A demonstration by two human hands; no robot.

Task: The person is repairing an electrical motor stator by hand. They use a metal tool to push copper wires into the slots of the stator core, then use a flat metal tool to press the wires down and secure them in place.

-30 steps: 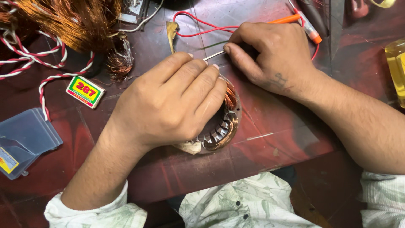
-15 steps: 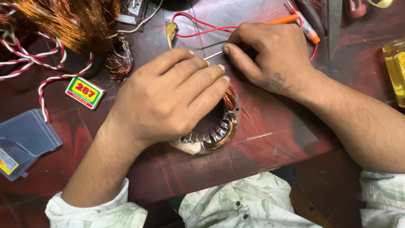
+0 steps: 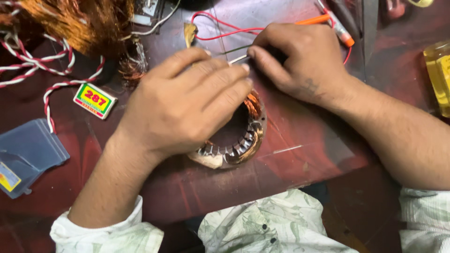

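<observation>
The motor ring [image 3: 243, 140], a round metal core with copper windings, is seen flat on the dark red table [image 3: 300, 187], near its front edge. Most of the ring is covered by the left hand [image 3: 187, 103], which is laid palm down over it, fingers spread loosely and pressed on its top; nothing is gripped in it. The right hand [image 3: 300, 61] is placed just beyond the ring, fingers curled and pinched on a thin metal rod [image 3: 238, 58] whose tip is pointed toward the left fingertips. A green wire [image 3: 232, 49] is seen running just above the rod.

1 red wire [image 3: 220, 33] is looped behind both hands. An orange pen-like tool [image 3: 328, 21] lies beyond the right hand. A tangle of copper wire [image 3: 79, 21] is noted at the far left, with red-and-white twisted cord [image 3: 51, 86] beside it. A small yellow-green box [image 3: 94, 100] and a grey plastic pouch [image 3: 28, 152] lie left of the left forearm. A yellow bottle [image 3: 438, 77] is partly visible at the right edge.
</observation>
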